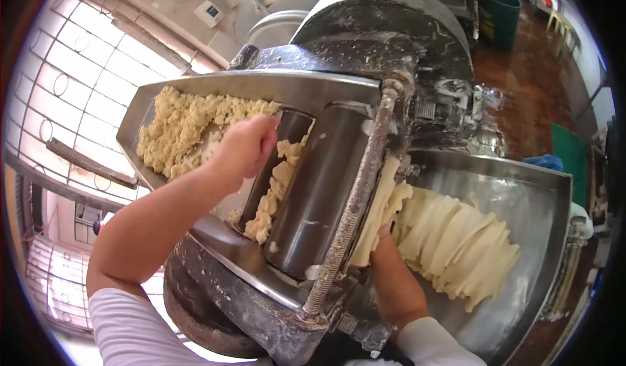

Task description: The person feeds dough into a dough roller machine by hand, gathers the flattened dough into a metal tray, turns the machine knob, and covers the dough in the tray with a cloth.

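Crumbly pale dough (186, 121) fills much of the metal feed tray on the left. My left hand (244, 147) is closed in a fist above the tray's roller end; whatever its fingers hold, if anything, is hidden. Beside it, dough lumps (277, 187) lie in the gap between the dark rear roller (267, 183) and the larger front roller (323, 183). On the right, a dough sheet (378, 213) hangs out past the rollers. My right hand (385, 235) touches its lower part, with most fingers hidden. Folded dough sheet (456, 242) lies in layers next to that hand.
A worn metal bar (355, 200) crosses the machine between the rollers and the steel catch tray (528, 275). The bulky machine housing (391, 27) stands at the back. Barred windows (78, 59) are at left; a green bin (499, 14) stands on the reddish floor behind.
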